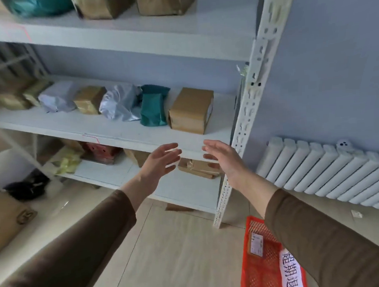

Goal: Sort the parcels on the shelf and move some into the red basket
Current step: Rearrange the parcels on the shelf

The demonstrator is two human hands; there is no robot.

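We hold both hands out before the shelf (108,127), palms turned toward each other, fingers straight and spread, nothing in either. The left hand (161,160) and the right hand (223,158) are apart, with a gap between them, level with the front edge of the middle board.

On that middle board parcels stand in a row. At the right end is a brown box (191,110), just beside it a green bag (153,108), then a silver bag (120,105), a small box (89,102) and a grey bag (58,99); further brown parcels at the far left are too blurred to tell apart. The brown box is above and between our hands, not touched.

On the top board we see a teal bundle (38,6) and two brown parcels cut off by the frame. On the bottom board lie a flat carton (198,167) behind our fingers, a yellow packet (67,163) and a red item (101,150).

The red basket (260,262) stands on the floor at lower right, partly hidden by our right sleeve. Inside it lies a parcel with a label (256,244). A white strip with printed characters (292,271) crosses the basket.

A radiator (330,169) hangs on the wall to the right.
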